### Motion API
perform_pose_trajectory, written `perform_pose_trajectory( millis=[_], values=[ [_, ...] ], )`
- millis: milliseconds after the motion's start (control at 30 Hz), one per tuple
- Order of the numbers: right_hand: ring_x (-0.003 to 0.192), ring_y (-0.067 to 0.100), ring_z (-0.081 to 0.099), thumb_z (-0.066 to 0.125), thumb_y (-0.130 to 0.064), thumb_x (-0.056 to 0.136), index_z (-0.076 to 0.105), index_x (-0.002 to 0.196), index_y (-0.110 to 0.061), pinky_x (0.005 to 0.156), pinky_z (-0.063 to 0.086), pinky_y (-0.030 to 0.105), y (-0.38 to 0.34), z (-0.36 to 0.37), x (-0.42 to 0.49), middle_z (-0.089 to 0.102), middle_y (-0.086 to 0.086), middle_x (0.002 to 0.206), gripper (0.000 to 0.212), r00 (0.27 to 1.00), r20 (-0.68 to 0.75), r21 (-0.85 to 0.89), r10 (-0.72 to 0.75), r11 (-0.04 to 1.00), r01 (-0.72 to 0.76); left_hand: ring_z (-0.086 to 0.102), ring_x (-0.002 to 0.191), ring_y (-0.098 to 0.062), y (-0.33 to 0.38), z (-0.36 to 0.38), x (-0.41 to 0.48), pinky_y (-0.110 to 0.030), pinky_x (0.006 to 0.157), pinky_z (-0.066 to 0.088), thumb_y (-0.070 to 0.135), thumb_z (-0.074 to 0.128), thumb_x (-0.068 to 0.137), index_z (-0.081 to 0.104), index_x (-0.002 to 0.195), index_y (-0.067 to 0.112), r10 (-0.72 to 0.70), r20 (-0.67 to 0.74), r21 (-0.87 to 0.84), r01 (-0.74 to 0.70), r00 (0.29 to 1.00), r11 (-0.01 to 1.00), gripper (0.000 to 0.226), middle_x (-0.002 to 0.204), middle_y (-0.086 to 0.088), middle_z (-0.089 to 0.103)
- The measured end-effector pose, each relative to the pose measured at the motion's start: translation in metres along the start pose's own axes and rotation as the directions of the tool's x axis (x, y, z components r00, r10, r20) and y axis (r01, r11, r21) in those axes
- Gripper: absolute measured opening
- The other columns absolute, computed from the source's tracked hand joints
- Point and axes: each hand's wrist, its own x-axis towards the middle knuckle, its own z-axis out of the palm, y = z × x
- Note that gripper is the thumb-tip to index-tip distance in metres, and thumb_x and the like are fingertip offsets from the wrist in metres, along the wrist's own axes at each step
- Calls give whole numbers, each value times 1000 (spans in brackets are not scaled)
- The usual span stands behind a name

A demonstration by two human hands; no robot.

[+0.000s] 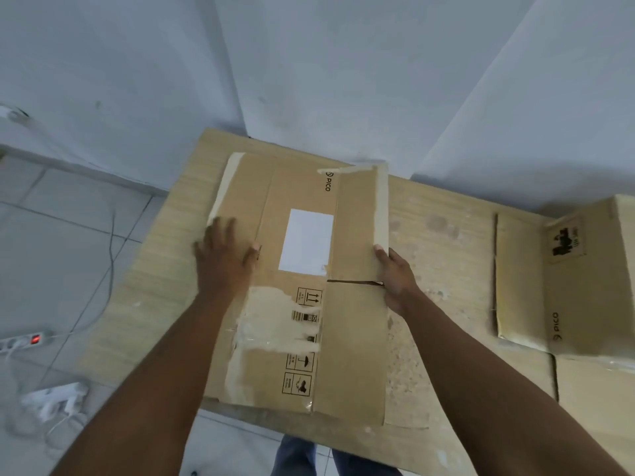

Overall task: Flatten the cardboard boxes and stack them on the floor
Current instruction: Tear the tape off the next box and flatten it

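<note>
A flattened brown cardboard box [295,304] with a white label, a PICO mark and torn tape lies on the pale wooden table [137,304]. My left hand [225,259] presses flat on its left part, fingers spread. My right hand [395,280] grips the box's right edge, thumb on top of the folded-over flaps. A second cardboard box [577,280], still partly standing, rests on the table at the far right.
White walls and a corner rise just behind the table. Grey tiled floor [62,242] lies to the left, with a power strip [24,340], cables and a white plug adapter [55,400]. My legs in jeans show below the table's front edge.
</note>
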Motion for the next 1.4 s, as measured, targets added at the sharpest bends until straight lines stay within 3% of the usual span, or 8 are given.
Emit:
perform_pose_trajectory(
  millis=[200, 433, 633, 800, 967, 1033, 1100, 1400],
  values=[
    [81, 26, 67, 34, -32, 101, 58, 132, -11, 66, 60, 34, 5, -8, 1, 69, 10, 113, 45, 966, 189, 372, 178, 897, -238, -17, 154, -23, 20, 41, -29, -57, 119, -11, 71, 19, 95, -5, 159, 34, -9, 290, -137, 51, 957, 989, 78, 168, 0, -14],
    [54, 14, 69, 41, -17, 105, 66, 89, -9, 50, 54, 22, 17, 20, -25, 72, 2, 64, 30, 921, 307, -101, 239, 971, -218, -20, 153, -23, 13, 34, -24, -57, 120, -9, 74, 24, 93, -8, 159, 35, 12, 365, -114, 32, 931, 993, 83, 167, 2, -20],
    [59, 15, 67, 35, -34, 106, 67, 101, -26, 52, 54, 26, 26, 55, -37, 71, 0, 72, 33, 868, 462, 8, 179, 979, -206, -17, 154, -23, 9, 25, -20, -56, 121, -7, 72, 27, 94, -6, 159, 34, 42, 394, -154, 21, 918, 988, 82, 167, 1, -16],
    [25, 4, 46, 28, 4, 106, 57, 34, -15, 32, 41, 15, 42, 54, -45, 48, -5, 32, 80, 900, 368, -51, 231, 972, -229, -16, 154, -24, 2, 17, -18, -57, 121, -5, 76, 28, 91, -4, 159, 35, 73, 417, -163, -4, 906, 987, 85, 168, 0, -14],
    [36, -1, 51, 34, 9, 103, 63, 57, -18, 40, 43, 12, 30, 67, -43, 56, -9, 46, 60, 886, 459, -204, 64, 978, 35, -17, 154, -21, -1, 17, -25, -56, 121, -9, 79, 23, 90, -6, 158, 39, 102, 397, -224, -12, 912, 975, 84, 168, 1, -12],
    [78, -6, 64, 53, 5, 94, 55, 108, -17, 66, 55, 17, 16, 81, -38, 66, -7, 98, 27, 866, 494, -280, -82, 928, 248, -16, 154, -20, -6, 15, -27, -55, 120, -10, 78, 22, 91, -5, 158, 39, 119, 384, -276, -9, 916, 961, 83, 168, 3, -10],
    [125, 3, 50, 62, -13, 91, 35, 142, -17, 102, 48, 31, 12, 93, -33, 46, -2, 141, 58, 833, 540, -391, -122, 840, 377, -15, 154, -20, -10, 11, -27, -56, 120, -9, 80, 20, 90, -4, 158, 41, 128, 384, -301, -7, 914, 954, 82, 169, 4, -7],
    [111, 26, 61, 49, -48, 97, 66, 123, -17, 95, 48, 48, 11, 67, -16, 67, 10, 121, 43, 909, 330, -687, -256, 595, 417, -11, 154, -29, 4, 12, -28, -68, 117, 1, 95, 31, 71, -4, 155, 39, 85, 417, -114, -40, 905, 993, 106, 168, -1, -8]
  ],
)
